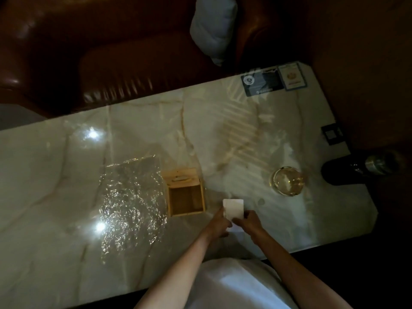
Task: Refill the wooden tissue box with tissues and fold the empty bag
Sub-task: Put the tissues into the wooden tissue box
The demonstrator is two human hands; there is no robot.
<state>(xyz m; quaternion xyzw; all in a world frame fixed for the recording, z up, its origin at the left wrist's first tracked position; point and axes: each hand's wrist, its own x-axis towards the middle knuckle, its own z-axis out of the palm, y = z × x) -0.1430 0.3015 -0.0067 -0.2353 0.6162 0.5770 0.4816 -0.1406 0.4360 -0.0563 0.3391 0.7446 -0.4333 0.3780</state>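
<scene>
DESK: What are the hands holding?

ME: Both pinch one stack of white tissues (233,209) over the marble tabletop (55,186), near its front edge. My left hand (219,224) curls round the stack's left side, fingers and thumb closed on it. My right hand (251,221) grips the near right corner the same way. The stack's far end shows past both hands, pointing to twelve o'clock. I cannot tell whether it rests on the stone.

DESK: Where is the box?

ME: The wooden tissue box (186,200) sits at ten o'clock from my hands, near the stack but apart from it. It is open at the top, its wooden inside showing. Its slotted lid (181,178) lies against the box's far side, at twelve o'clock. At nine o'clock from the box, up against its left wall, the clear plastic bag (131,197) lies flat and crinkled, catching the light.

DESK: What else is in the picture?

ME: A glass ashtray (287,180) stands at two o'clock from my hands, well apart. Printed cards (274,79) lie at the tabletop's far right corner, at one o'clock. A dark bottle (356,170), dimly lit, shows off the right edge at three o'clock. Beyond the tabletop, a brown leather sofa (100,52) fills eleven o'clock, with a white pillow (211,30) at twelve.
</scene>
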